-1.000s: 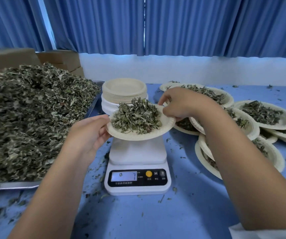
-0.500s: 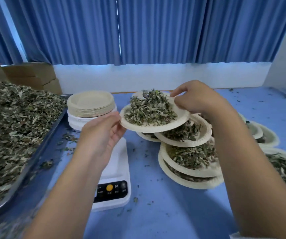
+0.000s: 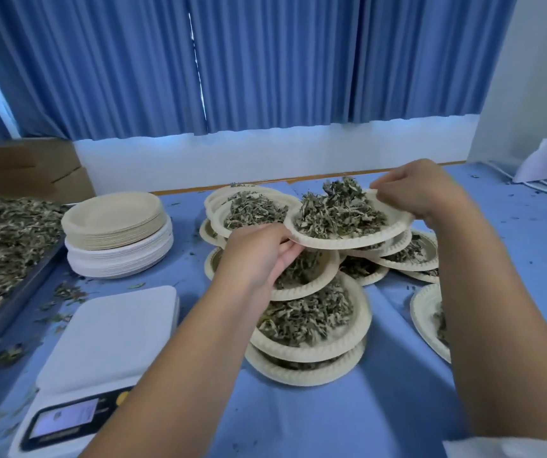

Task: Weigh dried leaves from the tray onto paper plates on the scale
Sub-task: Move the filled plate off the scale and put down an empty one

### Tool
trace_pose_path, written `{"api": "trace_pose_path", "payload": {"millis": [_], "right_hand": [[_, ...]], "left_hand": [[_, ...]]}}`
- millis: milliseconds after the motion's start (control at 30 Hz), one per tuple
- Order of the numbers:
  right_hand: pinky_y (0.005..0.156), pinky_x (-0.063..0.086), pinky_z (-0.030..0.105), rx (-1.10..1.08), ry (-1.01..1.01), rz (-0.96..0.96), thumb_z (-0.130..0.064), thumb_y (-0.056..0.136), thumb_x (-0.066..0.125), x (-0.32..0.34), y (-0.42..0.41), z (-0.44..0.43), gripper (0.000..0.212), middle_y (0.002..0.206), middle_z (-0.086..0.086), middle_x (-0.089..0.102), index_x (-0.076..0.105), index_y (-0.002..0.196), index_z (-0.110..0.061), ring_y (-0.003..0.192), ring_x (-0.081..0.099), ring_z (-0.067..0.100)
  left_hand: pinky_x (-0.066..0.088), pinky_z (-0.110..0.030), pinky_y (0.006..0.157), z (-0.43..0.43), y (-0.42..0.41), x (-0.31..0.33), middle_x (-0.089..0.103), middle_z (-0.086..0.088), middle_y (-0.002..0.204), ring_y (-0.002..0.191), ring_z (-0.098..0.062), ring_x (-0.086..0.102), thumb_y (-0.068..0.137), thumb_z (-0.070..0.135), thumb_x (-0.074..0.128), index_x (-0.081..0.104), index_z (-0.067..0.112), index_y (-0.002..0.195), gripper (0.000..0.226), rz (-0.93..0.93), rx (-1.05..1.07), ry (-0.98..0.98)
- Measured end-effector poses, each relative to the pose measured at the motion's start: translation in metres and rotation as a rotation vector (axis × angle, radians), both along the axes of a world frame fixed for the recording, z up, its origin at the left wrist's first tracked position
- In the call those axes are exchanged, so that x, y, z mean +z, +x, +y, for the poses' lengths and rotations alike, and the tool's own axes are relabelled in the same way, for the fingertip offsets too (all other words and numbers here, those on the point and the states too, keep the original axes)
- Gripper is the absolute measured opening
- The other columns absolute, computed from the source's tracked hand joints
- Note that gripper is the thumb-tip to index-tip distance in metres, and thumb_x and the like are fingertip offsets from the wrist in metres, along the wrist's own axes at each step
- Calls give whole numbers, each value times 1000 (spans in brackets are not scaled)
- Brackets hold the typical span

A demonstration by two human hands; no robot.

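Blue-clothed counter (image 3: 397,408) before blue curtains (image 3: 265,61); both hands hold one loaded plate (image 3: 341,242) right of the scale (image 3: 107,332).

Left hand (image 3: 255,256) grips the plate's near-left rim, fingers curled under it. Right hand (image 3: 420,190) pinches the far-right rim. The plate sits roughly level with a heap of leaves (image 3: 338,213) on it, over the cluster of filled plates (image 3: 308,325) that overlap and stack mid-counter. Cannot tell whether its underside touches the plates beneath. More filled plates lie at the right edge, partly hidden by the right forearm. The scale stands at near left, white platform up, display lit but unreadable. Behind it is a stack of empty plates (image 3: 116,226), tan ones on white ones. The tray (image 3: 11,302) at far left is heaped with loose leaves. Leaf crumbs are scattered on the cloth, and cardboard boxes (image 3: 34,170) stand at back left.
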State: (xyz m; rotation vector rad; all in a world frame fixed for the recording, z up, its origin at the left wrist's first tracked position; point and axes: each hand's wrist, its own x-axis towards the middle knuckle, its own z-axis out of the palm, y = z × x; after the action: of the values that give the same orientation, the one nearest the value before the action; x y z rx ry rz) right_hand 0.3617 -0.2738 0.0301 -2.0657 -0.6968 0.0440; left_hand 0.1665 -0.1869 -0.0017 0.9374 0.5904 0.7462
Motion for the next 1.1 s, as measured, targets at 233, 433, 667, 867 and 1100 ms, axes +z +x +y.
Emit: {"api": "trace_pose_path", "payload": {"millis": [233, 433, 667, 867, 1100], "right_hand": [[51, 37, 24, -49, -30, 86, -4, 91, 49, -18, 37, -2, 29, 70, -3, 57, 72, 106, -10, 56, 46, 15], [78, 44, 33, -139, 30, 147, -4, 91, 49, -28, 54, -2, 35, 126, 21, 61, 61, 123, 4, 100, 56, 17], [66, 45, 33, -216, 31, 170, -5, 93, 44, -44, 57, 5, 36, 128, 21, 59, 60, 125, 1, 116, 58, 34], [61, 41, 30, -247, 109, 188, 0, 92, 44, -52, 54, 8, 34, 112, 18, 67, 63, 120, 2, 63, 50, 22], [68, 44, 33, -232, 131, 164, 2, 84, 49, -58, 48, 10, 41, 122, 29, 57, 56, 124, 7, 96, 37, 10]], "left_hand": [[58, -33, 78, -8, 32, -1, 62, -24, 114, 90, -24, 69, 86, -10, 52, 56, -6, 97, 12, 88, -4, 48], [57, -32, 83, -15, 49, -6, 59, -23, 119, 99, -26, 66, 88, -4, 55, 47, -8, 126, 40, 108, -33, 62], [54, -34, 89, -22, 61, -10, 56, -19, 119, 105, -26, 62, 87, 0, 57, 54, -1, 104, 17, 131, -56, 68], [53, -35, 92, -29, 66, -11, 54, -16, 97, 104, -26, 61, 87, -1, 58, 51, 7, 80, 13, 150, -71, 81], [52, -36, 94, -30, 68, -14, 51, -16, 98, 93, -23, 55, 87, -5, 55, 53, 5, 79, 12, 145, -79, 88]]}}
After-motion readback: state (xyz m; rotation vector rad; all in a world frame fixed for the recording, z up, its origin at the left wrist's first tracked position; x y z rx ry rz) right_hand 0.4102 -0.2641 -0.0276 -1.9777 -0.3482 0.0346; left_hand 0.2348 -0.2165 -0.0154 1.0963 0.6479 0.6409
